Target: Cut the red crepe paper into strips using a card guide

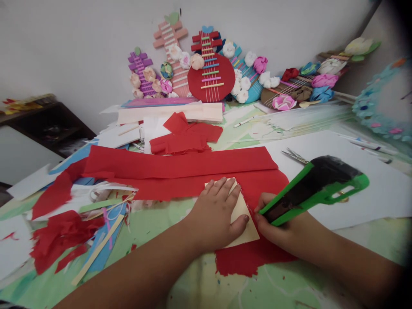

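Observation:
My left hand (220, 212) lies flat with spread fingers, pressing on a pale yellow card (246, 223). Under the card is red crepe paper (240, 259) with a ragged front edge. In my right hand (283, 234) is a large green-and-black utility knife (299, 195), gripped low near its tip and slanting up to the right. The tip is by the card's right edge, over the red paper; my fingers hide the blade. Behind my hands stretches a long folded red strip (180, 165). Scissors (294, 156) lie partly hidden behind the knife.
Red scraps (64, 238) and thin coloured strips (99, 249) clutter the left. White sheets (360, 180) cover the right side. Decorated paper instruments (210, 79) lean along the back wall, and a flower-trimmed round piece (370, 107) stands far right. A marker (246, 122) lies mid-table.

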Action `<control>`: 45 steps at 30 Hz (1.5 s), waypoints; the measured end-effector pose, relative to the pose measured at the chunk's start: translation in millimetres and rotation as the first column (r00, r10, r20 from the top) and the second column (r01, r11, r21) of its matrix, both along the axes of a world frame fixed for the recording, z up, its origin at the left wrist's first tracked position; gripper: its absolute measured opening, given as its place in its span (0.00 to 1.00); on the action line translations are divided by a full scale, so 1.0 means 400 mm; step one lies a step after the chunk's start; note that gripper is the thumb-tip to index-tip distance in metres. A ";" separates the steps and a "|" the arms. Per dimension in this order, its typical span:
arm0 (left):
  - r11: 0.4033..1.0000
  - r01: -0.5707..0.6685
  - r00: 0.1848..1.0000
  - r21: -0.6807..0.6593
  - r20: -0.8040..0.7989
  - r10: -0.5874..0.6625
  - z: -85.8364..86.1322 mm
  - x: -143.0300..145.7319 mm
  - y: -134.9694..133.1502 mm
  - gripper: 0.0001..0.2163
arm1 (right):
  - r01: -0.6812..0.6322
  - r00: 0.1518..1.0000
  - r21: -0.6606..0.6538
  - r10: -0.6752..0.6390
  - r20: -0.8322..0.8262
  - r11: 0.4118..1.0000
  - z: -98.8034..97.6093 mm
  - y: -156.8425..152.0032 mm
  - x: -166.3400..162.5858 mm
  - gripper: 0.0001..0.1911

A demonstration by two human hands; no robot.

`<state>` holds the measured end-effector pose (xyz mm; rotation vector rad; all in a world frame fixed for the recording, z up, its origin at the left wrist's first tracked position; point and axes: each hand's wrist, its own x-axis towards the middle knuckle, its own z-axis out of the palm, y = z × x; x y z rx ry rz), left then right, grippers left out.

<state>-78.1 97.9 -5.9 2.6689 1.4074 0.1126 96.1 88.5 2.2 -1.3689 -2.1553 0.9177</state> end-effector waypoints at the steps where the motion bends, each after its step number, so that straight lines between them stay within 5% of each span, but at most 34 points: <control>1: 1.000 0.002 1.000 0.003 0.001 -0.002 0.000 0.000 0.000 0.28 | 0.005 1.000 -0.003 -0.005 0.011 1.000 -0.002 -0.001 -0.001 0.07; 13: 1.000 0.005 1.000 0.006 0.003 -0.005 -0.004 -0.002 0.001 0.28 | 0.060 0.994 -0.001 -0.060 -0.096 0.998 -0.002 0.008 0.006 0.06; 35: 1.000 -0.001 1.000 0.016 0.000 0.001 -0.007 -0.001 0.002 0.28 | 0.021 0.999 -0.004 -0.021 0.034 1.000 -0.004 -0.002 -0.004 0.07; 45: 1.000 -0.009 1.000 0.013 -0.024 0.010 -0.002 -0.001 -0.001 0.28 | 0.018 0.998 -0.037 -0.020 -0.062 0.999 0.008 0.001 0.004 0.05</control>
